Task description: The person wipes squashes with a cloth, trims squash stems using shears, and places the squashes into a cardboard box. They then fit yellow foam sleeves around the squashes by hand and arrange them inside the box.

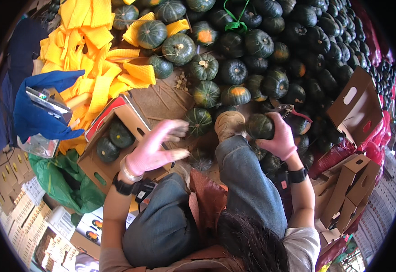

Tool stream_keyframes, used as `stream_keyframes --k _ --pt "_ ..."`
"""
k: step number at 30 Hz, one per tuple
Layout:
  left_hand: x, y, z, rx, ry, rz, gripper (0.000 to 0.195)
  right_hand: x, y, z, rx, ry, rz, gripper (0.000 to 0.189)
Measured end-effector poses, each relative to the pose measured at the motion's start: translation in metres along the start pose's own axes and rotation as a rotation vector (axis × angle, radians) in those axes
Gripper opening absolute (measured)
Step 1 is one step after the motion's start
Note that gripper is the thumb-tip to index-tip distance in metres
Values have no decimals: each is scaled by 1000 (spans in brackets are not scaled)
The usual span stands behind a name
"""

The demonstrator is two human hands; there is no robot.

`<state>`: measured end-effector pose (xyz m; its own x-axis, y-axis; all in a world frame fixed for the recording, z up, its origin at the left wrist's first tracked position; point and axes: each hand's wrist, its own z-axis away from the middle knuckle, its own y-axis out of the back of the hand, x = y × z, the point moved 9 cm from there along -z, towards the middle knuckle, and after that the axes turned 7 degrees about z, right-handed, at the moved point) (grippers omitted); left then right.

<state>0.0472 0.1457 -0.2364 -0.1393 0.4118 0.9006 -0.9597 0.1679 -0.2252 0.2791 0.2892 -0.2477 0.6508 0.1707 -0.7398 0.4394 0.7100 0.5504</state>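
Observation:
My right hand [279,137], in a pink work glove, grips a dark green kabocha squash [259,126] beside my right shoe. Just past its fingers are red-handled pruning shears [291,109]; whether the hand touches them I cannot tell. My left hand [155,148], in a matching glove, is empty, thumb and fingers spread. It is over the near side of a cardboard box [97,173]. Inside the box sit two dark squashes [107,149] [120,133]. Another striped squash [199,121] lies on the ground beyond my left fingertips.
A large heap of kabocha squashes [235,71] fills the far and right side. Yellow foam netting sleeves [96,57] pile up at the far left. A scale display [48,100] on blue cloth, a green plastic bag [65,180] and cardboard cartons [344,190] flank me.

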Motion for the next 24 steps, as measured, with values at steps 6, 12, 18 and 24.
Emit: stream_keyframes --k 6,12,18,24 --pt "4 -35 -48 18 73 728 100 -32 -74 -20 -409 -152 -1229 66" --pt "-19 -11 -19 84 244 1048 79 -107 -60 -38 -232 427 -446 69" --pt "-20 -1 -19 162 95 1121 59 -120 -65 -42 -113 551 -61 93" --pt "-37 43 38 186 -57 902 83 -73 -71 -46 -408 392 67 63"
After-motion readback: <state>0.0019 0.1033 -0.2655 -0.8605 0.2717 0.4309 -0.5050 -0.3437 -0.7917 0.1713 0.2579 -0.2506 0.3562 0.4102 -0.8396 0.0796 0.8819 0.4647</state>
